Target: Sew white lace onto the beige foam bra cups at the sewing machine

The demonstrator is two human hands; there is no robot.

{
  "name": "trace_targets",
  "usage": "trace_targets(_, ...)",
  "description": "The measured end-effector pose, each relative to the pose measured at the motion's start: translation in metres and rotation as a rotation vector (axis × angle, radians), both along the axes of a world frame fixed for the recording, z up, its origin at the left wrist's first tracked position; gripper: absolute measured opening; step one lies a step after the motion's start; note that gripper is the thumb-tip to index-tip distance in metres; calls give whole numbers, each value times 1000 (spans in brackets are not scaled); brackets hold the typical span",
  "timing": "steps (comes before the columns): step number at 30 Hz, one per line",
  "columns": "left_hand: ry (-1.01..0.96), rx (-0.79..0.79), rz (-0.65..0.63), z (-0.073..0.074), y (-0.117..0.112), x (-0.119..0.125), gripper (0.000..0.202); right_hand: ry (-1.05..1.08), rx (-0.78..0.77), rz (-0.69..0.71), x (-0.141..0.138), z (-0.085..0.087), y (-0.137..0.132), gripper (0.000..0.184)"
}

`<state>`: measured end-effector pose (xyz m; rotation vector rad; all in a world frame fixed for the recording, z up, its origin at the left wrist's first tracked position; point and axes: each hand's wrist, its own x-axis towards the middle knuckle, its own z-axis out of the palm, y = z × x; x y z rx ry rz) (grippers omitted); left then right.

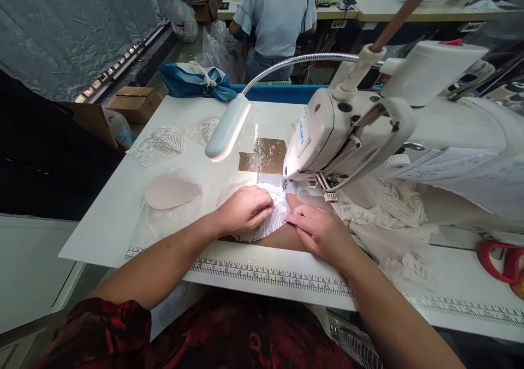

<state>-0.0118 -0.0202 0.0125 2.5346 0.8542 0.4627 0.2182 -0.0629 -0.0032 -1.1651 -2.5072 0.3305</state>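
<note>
A white lace piece (273,228) lies on the table under the needle area of the white sewing machine (315,129). My left hand (246,209) rests on the lace with its fingers curled together against it, the fingertips partly hidden. At the right edge of the lace, the closed fingers of my right hand (317,228) pinch the border. The presser foot (285,183) stands just beyond both hands, close to the far edge of the lace. Left of my left hand lies a beige rounded cup-shaped piece (172,190) on sheer fabric.
More lace pieces (159,144) lie at the table's far left. Heaped lace (395,205) sits right of the needle. A lamp (228,128) overhangs the table. Red-handled scissors (497,262) lie far right; a printed ruler (262,273) follows the front edge. A person (278,19) sits beyond.
</note>
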Motion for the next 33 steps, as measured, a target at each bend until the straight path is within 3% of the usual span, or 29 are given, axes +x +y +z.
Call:
trace_targets(3,39,62,-64,-2,-1,-1,19,-88,-2,67,3,5,-2,29)
trace_targets(11,222,274,-204,-12,-5,0,32,-121,-38,84,6,9,-5,32)
trace_targets(33,239,268,-187,-12,-9,0,37,-53,-29,22,6,8,-5,37)
